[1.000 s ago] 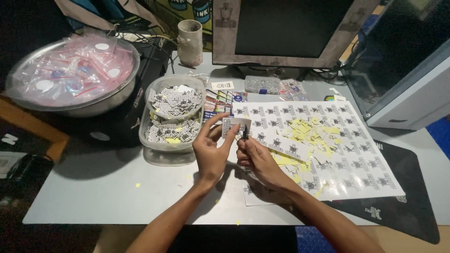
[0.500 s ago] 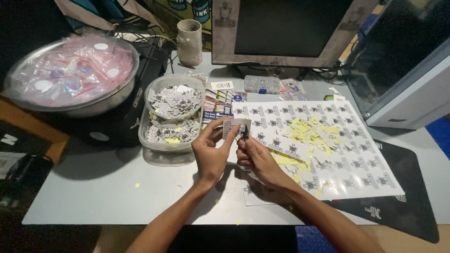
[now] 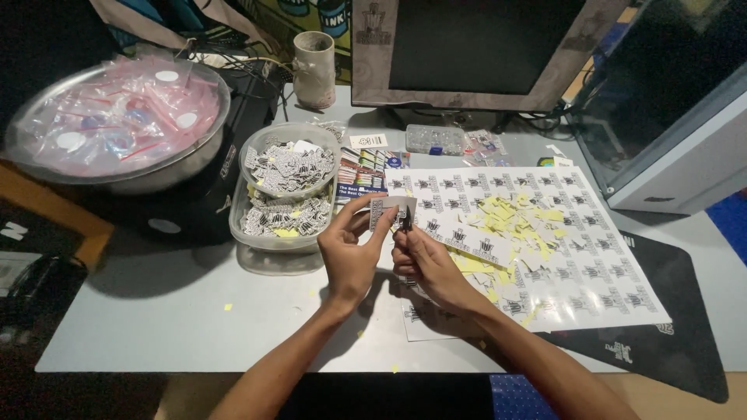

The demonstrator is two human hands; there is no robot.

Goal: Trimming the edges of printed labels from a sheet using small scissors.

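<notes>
Sticker strip (image 3: 391, 208) sits pinched between my left hand (image 3: 352, 253) and right hand (image 3: 424, 257), raised just above the big sticker sheet (image 3: 576, 257). Both wrists angle inward over the grey desk (image 3: 171, 311). Clear tubs (image 3: 284, 187) stand just left; bare desk lies nearer me.

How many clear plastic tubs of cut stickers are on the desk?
2. One round tub sits on top, and a second tub sits under it, both left of the left hand. More could be hidden beneath the stack.
</notes>
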